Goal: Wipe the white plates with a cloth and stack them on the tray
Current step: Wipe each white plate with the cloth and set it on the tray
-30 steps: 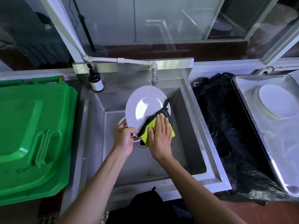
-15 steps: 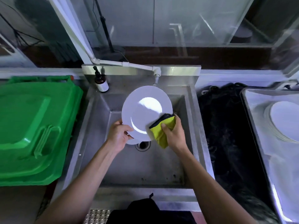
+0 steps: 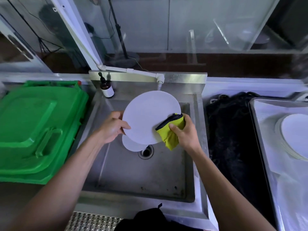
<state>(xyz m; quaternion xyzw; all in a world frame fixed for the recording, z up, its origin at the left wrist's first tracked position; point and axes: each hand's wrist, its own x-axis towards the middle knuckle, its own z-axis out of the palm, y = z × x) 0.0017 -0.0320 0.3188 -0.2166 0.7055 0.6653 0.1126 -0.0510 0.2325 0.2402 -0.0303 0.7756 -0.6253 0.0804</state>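
White plate (image 3: 146, 117) held tilted over a steel sink (image 3: 198, 130); the left hand (image 3: 113, 127) grips its edge, the right hand (image 3: 185, 130) clutches a yellow-green cloth (image 3: 171, 130) against its rim. Wiping appears underway; next, carry it right to the tray (image 3: 260, 130).

We've only got the one wide-angle head cam, looking forward and steeply down from close above the steel sink (image 3: 198, 147), with the green bin lid (image 3: 38, 129) left and the metal tray (image 3: 266, 147) cropped right.
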